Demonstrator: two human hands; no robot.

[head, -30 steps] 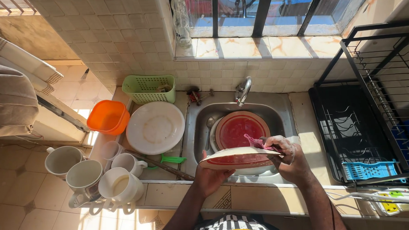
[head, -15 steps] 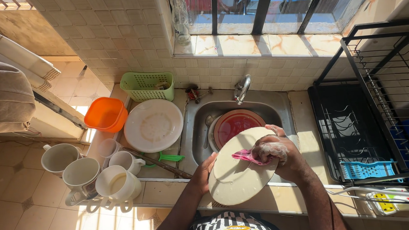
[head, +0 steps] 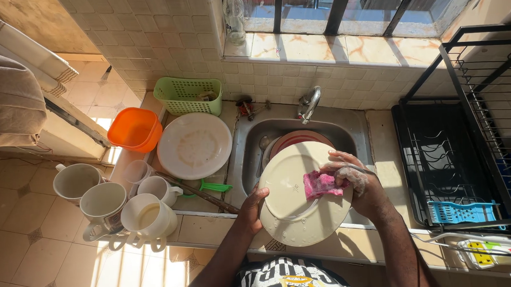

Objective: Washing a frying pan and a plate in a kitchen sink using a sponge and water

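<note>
A round cream plate (head: 289, 202) is tilted up over the front edge of the steel sink (head: 245, 149), its face toward me. My left hand (head: 252, 205) grips the plate's left rim. My right hand (head: 355, 182), covered in suds, presses a pink sponge (head: 320, 185) against the plate's right side. Behind the plate, a red plate (head: 295, 139) lies in the sink below the tap (head: 310, 104).
Left of the sink lie a large white plate (head: 194, 145), an orange bowl (head: 133, 130), a green basket (head: 187, 96), several white mugs (head: 149, 214) and a green-handled tool (head: 211, 187). A black dish rack (head: 468, 145) with a blue grater (head: 460, 211) stands at the right.
The cream plate was held nearly flat over the sink; it has been tipped up to face me and drawn toward the counter's front edge, with the sponge now on its face.
</note>
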